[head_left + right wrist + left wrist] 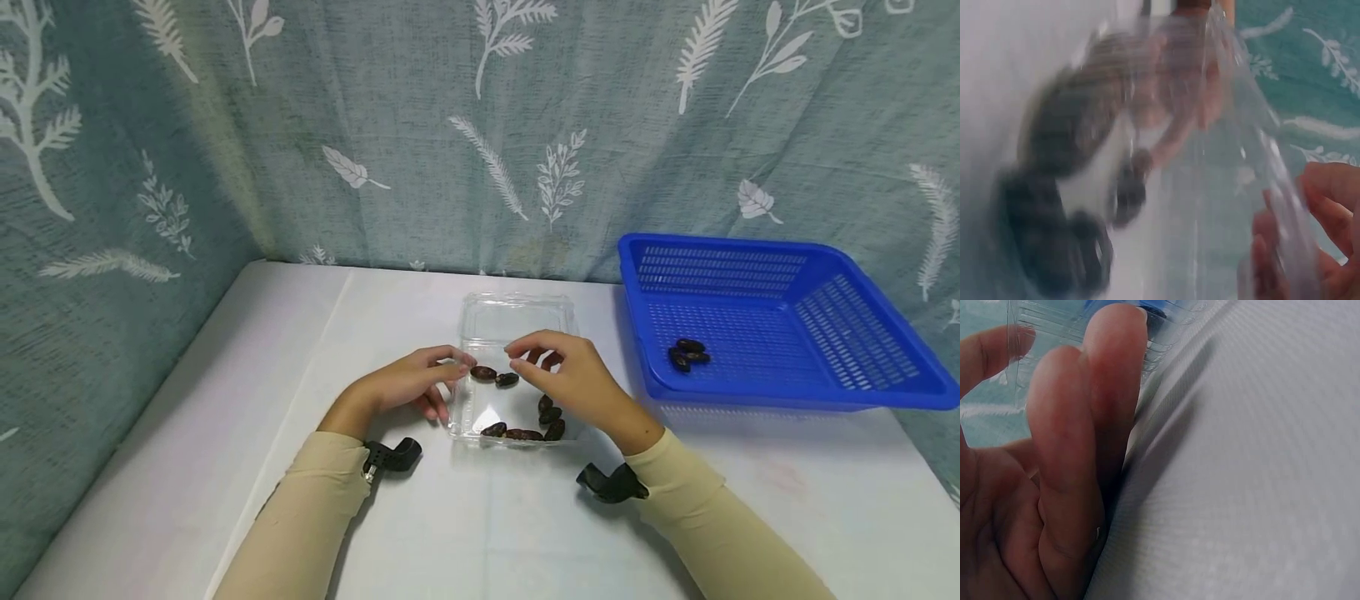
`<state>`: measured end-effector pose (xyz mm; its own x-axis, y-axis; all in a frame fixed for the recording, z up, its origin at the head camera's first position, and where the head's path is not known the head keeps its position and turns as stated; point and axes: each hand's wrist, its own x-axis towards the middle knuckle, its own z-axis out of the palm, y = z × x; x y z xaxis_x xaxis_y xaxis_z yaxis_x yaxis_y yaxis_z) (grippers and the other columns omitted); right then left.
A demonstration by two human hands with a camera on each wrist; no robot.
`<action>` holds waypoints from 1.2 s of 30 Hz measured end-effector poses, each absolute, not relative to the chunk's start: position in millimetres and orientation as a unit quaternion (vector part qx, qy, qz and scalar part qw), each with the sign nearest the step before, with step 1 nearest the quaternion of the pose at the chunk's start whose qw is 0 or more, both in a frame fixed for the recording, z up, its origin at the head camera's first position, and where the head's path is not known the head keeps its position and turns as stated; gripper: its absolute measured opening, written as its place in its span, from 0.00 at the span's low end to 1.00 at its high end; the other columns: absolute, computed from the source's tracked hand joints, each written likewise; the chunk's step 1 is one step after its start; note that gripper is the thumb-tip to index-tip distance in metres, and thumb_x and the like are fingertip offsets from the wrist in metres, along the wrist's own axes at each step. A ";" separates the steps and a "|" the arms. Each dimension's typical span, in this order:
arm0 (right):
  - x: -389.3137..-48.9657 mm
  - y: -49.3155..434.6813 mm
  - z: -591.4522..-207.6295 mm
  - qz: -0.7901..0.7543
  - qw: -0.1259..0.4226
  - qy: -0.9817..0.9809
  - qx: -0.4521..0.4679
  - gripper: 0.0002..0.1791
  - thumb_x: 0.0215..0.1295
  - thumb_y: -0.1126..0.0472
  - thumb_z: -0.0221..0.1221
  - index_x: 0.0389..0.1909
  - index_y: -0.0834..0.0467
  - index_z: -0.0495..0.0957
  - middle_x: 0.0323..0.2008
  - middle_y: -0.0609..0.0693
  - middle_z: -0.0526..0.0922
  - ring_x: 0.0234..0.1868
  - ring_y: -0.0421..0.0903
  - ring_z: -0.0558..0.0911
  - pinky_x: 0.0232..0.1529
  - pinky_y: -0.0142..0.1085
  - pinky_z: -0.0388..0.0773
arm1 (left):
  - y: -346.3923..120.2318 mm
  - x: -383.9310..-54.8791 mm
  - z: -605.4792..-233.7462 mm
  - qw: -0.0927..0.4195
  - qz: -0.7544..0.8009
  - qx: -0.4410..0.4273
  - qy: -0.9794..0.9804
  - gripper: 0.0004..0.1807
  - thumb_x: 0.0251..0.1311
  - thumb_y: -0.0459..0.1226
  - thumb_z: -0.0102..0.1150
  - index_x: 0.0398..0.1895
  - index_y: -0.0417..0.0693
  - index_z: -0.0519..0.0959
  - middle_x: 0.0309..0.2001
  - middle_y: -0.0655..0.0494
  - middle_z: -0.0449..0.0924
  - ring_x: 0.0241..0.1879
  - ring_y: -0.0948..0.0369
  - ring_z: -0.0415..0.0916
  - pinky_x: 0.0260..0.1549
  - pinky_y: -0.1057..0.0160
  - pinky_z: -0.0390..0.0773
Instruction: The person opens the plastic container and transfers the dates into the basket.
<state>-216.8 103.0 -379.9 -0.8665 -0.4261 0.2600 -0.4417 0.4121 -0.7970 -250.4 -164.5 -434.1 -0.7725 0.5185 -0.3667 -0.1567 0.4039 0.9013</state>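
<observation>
An unlidded clear plastic clamshell box (491, 402) lies on the table, its lid (517, 313) folded back. Several dark brown dates lie in it: a pair at the left, with one date (483, 373) beside my left fingertips, a row (523, 434) along the near edge, and others (550, 414) at the right. My left hand (408, 382) is at the box's left wall, with fingers (1063, 406) outside it and another finger behind the clear plastic. Over the box's right side, my right hand (581, 383) is bent loosely, thumb and fingers apart; nothing shows between them.
A blue plastic basket (795, 400) stands at the right, with several dates (690, 347) in it. Leaf-patterned grey-green cloth (420, 167) hangs behind and to the left of the white table (337, 333). Black wrist mounts (397, 456) sit on both sleeves.
</observation>
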 end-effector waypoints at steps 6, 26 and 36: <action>-216.9 95.5 -395.4 0.454 -0.045 -0.848 0.271 0.08 0.67 0.60 0.65 0.43 0.56 0.87 0.39 0.45 0.88 0.38 0.41 0.81 0.39 0.36 0.81 | -163.9 -251.1 -433.2 0.317 0.531 0.119 0.777 0.24 0.73 0.53 0.50 0.67 0.55 0.70 0.44 0.48 0.73 0.24 0.57 0.84 0.26 0.63 0.83; -215.1 94.7 -411.7 0.333 -0.143 -0.851 0.380 0.10 0.61 0.63 0.69 0.43 0.55 0.87 0.39 0.47 0.87 0.27 0.32 0.74 0.31 0.27 0.75 | -162.1 -251.4 -433.3 0.318 0.534 0.118 0.774 0.26 0.73 0.55 0.49 0.67 0.54 0.70 0.46 0.45 0.70 0.24 0.58 0.84 0.26 0.63 0.83; -215.6 93.7 -411.0 0.322 -0.152 -0.854 0.380 0.11 0.59 0.66 0.69 0.44 0.55 0.87 0.38 0.46 0.87 0.27 0.31 0.76 0.32 0.26 0.77 | -162.2 -251.1 -434.1 0.315 0.534 0.117 0.775 0.26 0.73 0.54 0.49 0.67 0.54 0.69 0.45 0.46 0.70 0.24 0.57 0.84 0.26 0.61 0.84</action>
